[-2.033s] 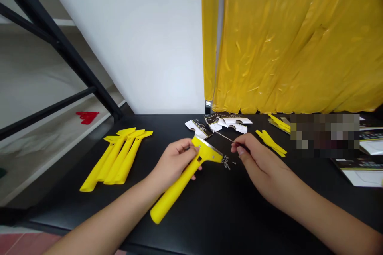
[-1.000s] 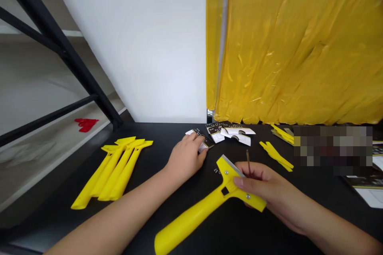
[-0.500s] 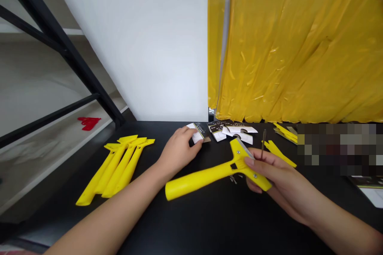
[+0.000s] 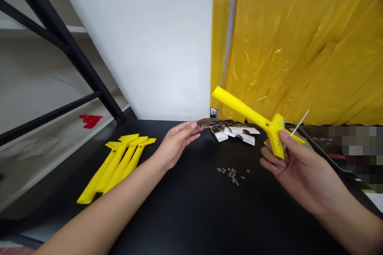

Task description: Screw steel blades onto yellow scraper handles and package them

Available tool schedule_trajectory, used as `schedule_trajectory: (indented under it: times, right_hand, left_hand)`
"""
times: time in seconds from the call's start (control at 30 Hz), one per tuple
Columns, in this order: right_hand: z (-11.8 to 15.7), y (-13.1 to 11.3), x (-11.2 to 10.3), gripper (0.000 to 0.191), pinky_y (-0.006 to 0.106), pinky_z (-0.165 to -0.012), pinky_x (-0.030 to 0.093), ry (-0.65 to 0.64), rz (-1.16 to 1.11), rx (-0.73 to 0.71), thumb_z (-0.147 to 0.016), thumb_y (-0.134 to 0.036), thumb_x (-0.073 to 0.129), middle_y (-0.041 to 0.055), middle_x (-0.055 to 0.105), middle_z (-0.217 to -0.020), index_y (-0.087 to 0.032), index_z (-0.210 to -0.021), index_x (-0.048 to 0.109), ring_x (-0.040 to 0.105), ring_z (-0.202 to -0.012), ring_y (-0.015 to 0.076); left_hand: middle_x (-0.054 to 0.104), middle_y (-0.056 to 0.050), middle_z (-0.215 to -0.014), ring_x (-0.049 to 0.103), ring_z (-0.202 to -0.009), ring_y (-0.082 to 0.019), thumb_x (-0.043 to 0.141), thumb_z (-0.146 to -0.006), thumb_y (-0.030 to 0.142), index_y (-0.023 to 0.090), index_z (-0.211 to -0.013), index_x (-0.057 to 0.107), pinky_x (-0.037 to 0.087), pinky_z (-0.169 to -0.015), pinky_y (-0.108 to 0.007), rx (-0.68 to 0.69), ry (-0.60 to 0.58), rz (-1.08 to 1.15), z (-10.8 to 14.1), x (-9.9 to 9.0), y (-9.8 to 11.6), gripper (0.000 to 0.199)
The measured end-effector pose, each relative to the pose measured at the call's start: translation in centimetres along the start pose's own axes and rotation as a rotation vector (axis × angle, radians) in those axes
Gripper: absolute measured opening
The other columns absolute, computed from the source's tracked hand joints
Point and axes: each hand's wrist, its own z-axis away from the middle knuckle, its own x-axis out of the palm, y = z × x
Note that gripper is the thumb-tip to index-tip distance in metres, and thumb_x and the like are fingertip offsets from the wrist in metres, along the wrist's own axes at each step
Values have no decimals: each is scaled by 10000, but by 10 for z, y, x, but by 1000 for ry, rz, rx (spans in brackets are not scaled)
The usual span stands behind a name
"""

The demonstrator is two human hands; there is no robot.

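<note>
My left hand pinches a brownish-grey piece of card between thumb and fingers, above the back of the table. In my right hand is a yellow scraper, gripped by its head with the handle pointing up and left. A thin metal rod also sticks up from behind that hand's thumb; its lower end is hidden. Several small screws and nuts lie loose between my hands. Printed card sleeves are piled behind them.
Several yellow scraper handles lie side by side on the left of the black table. Another yellow piece lies partly behind my right hand. A black shelf frame stands left, with a red item on its shelf.
My left hand has lifted a card from the table. My right hand has moved right and up, turning the scraper so its handle points upward, and the screws are now uncovered.
</note>
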Motion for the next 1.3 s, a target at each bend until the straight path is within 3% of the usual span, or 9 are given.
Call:
schedule_trajectory:
  times: [0.17,0.4,0.57,0.83,1.03,1.3]
  right_hand:
    - [2,3,2,224,246,-532,376,0,34,5,-930,-364,789,-46,335,-741,-257,-883,598,237,-627,136]
    - [3,1,2,147,266,-518,377,-17,96,-30,-939,-359,755,-22,386,-786,-268,-906,644,250,-645,151]
    - [0,-6,1,160,275,-521,373,-20,124,-97,-966,-368,709,-12,405,-807,-268,-876,621,285,-654,157]
    - [0,-4,1,131,270,-533,394,-11,111,-93,-958,-342,725,-5,436,-818,-270,-892,638,304,-665,158]
    - [2,-4,1,233,279,-535,375,-33,101,-102,-980,-368,708,-22,367,-745,-255,-820,582,288,-635,154]
    - [0,-9,-2,256,283,-529,340,4,96,-199,-983,-352,702,-25,355,-717,-247,-796,561,321,-623,150]
  left_hand:
    - [805,-103,-1194,715,-1239,-276,893,-869,384,177,-1013,793,495,-1149,-442,-54,-12,75,-1,1,0,271]
    - [823,-88,-1028,785,-1054,-246,865,-903,409,162,-1043,764,559,-1051,-393,-104,-13,57,2,2,4,301]
    - [811,-111,-1156,751,-1145,-248,861,-900,352,157,-1051,770,521,-1129,-416,-85,-46,141,0,1,4,263]
    - [801,-76,-1144,714,-1183,-224,861,-897,293,172,-1070,794,478,-1179,-422,-42,-64,191,0,1,7,222]
    - [777,-75,-1203,685,-1196,-239,873,-883,312,196,-1131,791,549,-1039,-385,-33,-53,175,3,3,10,286]
    - [793,-82,-1066,720,-978,-213,821,-903,328,172,-1118,764,569,-773,-285,-65,-24,237,3,2,12,272]
